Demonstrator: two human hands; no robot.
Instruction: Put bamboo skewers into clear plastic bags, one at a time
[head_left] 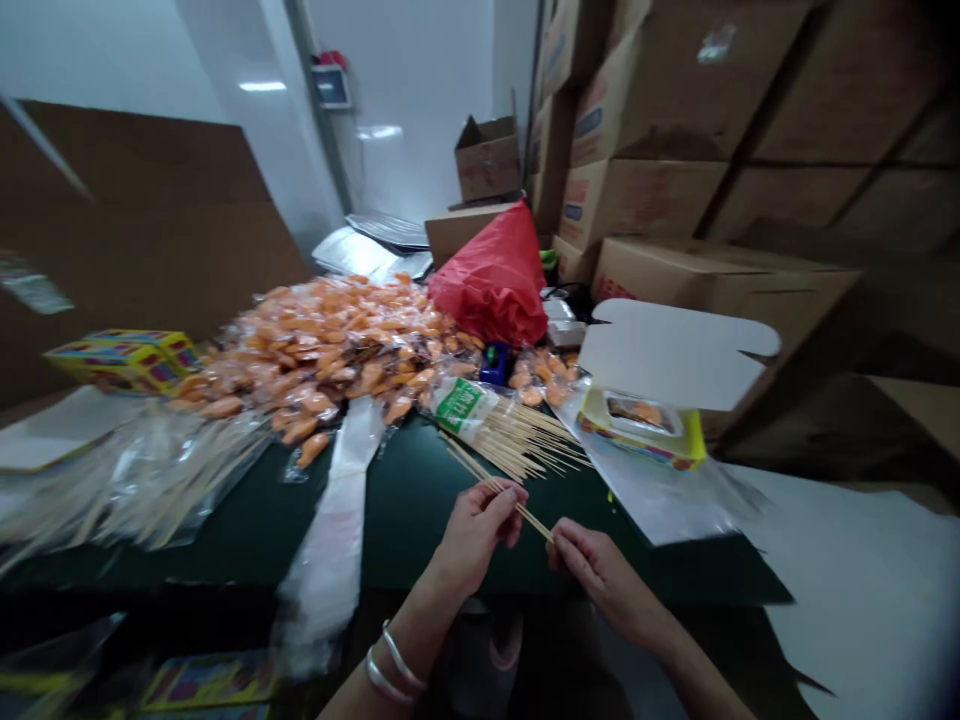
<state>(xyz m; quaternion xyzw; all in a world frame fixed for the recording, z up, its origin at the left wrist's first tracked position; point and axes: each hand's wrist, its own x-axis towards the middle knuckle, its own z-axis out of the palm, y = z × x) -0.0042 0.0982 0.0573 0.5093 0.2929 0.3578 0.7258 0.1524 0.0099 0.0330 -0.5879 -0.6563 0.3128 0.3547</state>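
Some thin wooden sticks (536, 523) slant from ten to four o'clock, the left hand (484, 520) pinching their middle, the right hand (589, 562) gripping their near end. At twelve o'clock, a plastic pack (525, 432) of sticks bears a green label (458, 404), its white characters unreadable; at half past ten, crinkly-wrapped orange pieces (337, 335); at one, cartons (649, 200) with blurred print.

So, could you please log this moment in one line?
left hand: holds bamboo sticks | right hand: holds their near ends | ahead: green-labelled stick packet
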